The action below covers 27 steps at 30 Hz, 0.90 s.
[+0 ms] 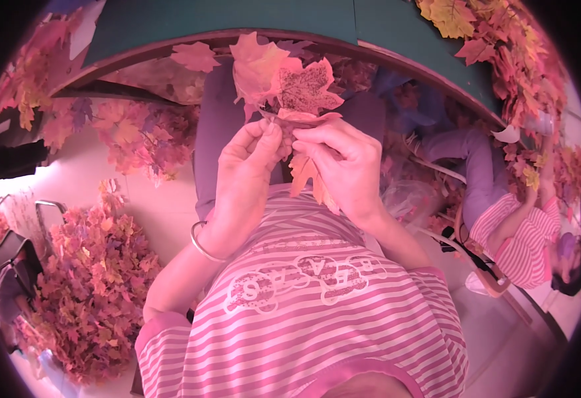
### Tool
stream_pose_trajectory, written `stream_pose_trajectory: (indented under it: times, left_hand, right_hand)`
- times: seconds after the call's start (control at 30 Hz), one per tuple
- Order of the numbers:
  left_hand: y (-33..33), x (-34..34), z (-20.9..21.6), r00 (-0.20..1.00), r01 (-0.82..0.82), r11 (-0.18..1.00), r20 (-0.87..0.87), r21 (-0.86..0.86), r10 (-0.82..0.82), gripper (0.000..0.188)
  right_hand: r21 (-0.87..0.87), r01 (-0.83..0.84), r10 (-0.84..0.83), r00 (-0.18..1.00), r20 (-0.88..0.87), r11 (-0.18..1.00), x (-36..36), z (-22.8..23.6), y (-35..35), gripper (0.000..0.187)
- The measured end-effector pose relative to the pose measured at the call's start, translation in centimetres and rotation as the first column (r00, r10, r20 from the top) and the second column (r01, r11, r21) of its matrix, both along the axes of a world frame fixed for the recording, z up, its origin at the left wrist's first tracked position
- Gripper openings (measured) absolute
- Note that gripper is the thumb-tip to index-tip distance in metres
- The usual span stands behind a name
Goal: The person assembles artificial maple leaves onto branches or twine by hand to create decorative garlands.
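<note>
Leaf sprig (289, 89) was held up in front of the chest, over the lap: a cluster of artificial maple leaves, pink-orange, one darker speckled leaf facing the camera, and one orange leaf (303, 174) hanging below the hands. Both hands met at its base. Left hand (247, 176) had thumb and fingertips pinched on the stem end; right hand (343, 169) was curled over from the other side, fingers closed on the same spot. Exact contact point was hidden behind the fingers.

My read on doing it well: keep the pinch low at the stem junction, not on the blades, so the fabric doesn't crease. One hand anchors, the other works. Keep the hanging leaf out of the pinch.

Around it: metal bangle (204, 244) on the left wrist, heaped leaf pile (88, 285) on the floor at left, more loose leaves (141, 136) beyond, another person (522, 232) in a striped top seated at right.
</note>
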<state>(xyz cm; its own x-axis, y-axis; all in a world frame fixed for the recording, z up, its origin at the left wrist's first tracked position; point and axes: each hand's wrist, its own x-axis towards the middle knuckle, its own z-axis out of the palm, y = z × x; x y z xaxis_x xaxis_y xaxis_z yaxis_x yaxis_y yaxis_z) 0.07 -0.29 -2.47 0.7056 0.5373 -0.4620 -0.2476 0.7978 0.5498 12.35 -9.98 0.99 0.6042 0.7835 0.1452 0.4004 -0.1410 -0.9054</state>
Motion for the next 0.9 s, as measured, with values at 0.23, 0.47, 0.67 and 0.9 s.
stream_pose_trajectory:
  times: [0.23,0.47,0.67,0.9]
  left_hand:
    - [0.4,-0.2,-0.5,0.999,0.006,1.0,0.048,0.025,-0.008,0.01]
    - [-0.9,0.6,0.7,1.0,0.022,0.999,-0.018,0.046,-0.021,0.009]
    - [-0.7,0.7,0.3,0.996,-0.036,0.999,0.077,0.013,0.035,0.012]
    - [-1.0,0.4,1.0,0.998,-0.039,0.999,0.044,0.03,0.038,0.01]
  right_hand:
    - [0.029,0.016,-0.015,0.999,-0.029,0.999,-0.1,0.1,0.3,0.02]
    - [-0.015,0.009,-0.008,0.998,0.056,1.0,0.2,1.0,0.0,0.019]
    - [-0.005,0.036,-0.036,0.999,-0.029,0.999,0.6,1.0,-0.3,0.018]
    - [-0.005,0.003,-0.003,1.0,0.021,1.0,0.3,1.4,-0.4,0.018]
